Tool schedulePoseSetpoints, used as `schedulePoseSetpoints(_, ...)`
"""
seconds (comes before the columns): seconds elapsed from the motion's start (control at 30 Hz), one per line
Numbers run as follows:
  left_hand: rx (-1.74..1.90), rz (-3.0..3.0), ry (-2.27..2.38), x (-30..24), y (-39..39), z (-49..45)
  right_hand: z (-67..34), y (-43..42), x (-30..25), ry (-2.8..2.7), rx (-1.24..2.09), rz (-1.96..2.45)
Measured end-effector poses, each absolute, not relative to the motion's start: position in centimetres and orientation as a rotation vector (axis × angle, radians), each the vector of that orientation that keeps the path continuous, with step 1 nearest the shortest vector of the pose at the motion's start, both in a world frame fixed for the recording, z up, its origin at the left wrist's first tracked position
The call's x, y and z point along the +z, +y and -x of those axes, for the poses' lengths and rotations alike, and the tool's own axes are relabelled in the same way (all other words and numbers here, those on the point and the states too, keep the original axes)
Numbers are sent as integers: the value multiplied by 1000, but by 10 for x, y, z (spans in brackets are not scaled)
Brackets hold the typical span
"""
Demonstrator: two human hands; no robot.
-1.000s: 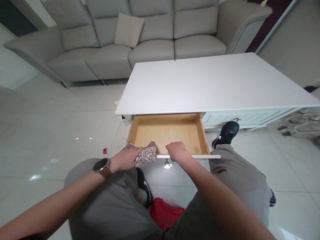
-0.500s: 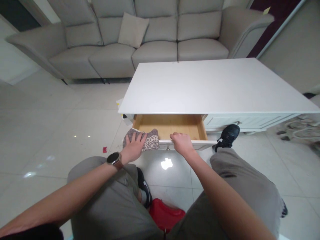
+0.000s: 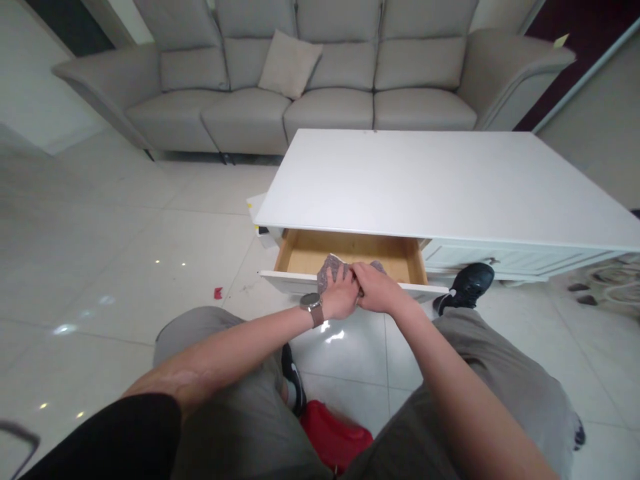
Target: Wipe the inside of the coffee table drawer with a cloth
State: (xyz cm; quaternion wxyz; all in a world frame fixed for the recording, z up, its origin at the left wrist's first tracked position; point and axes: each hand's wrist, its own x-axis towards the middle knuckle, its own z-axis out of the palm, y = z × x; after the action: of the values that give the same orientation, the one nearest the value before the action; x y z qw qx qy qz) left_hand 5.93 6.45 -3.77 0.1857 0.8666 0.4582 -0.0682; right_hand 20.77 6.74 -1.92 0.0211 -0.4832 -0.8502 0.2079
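Note:
A wooden drawer [image 3: 305,252] stands partly pulled out from under the white coffee table [image 3: 440,187]. A grey patterned cloth [image 3: 330,268] lies over the drawer's white front edge. My left hand [image 3: 340,298], with a watch on its wrist, is closed on the cloth from the left. My right hand [image 3: 377,290] meets it from the right, fingers curled over the cloth and the drawer front. The two hands touch each other at the middle of the drawer's front edge.
A beige sofa [image 3: 320,87] with a cushion [image 3: 289,63] stands behind the table. Glossy white tile floor [image 3: 125,253] spreads to the left. My knees in grey trousers frame a red stool [image 3: 333,437]. A black shoe [image 3: 467,283] rests by the table's base.
The drawer has slid further in under the table. My left hand has moved right along the front edge with the cloth, bunching it, and now meets my right hand.

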Motion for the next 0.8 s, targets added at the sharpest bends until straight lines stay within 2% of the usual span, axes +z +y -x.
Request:
schedulePoseSetpoints(0.17, -28, -2206, 831, 1, 126, 17, -190, 69, -33, -2671, 343, 1836)
schedulePoseSetpoints(0.37, 420, -2043, 1539, 11, 172, 106, -163, 71, -44, -2754, 74, 1893)
schedulePoseSetpoints(0.57, 574, -2067, 1711, 11, 174, 106, -97, 67, -53, -2757, -143, 1733)
schedulePoseSetpoints(0.8, 729, -1969, 1828, 30, 170, 105, 25, 91, -61, -2833, 44, 1501)
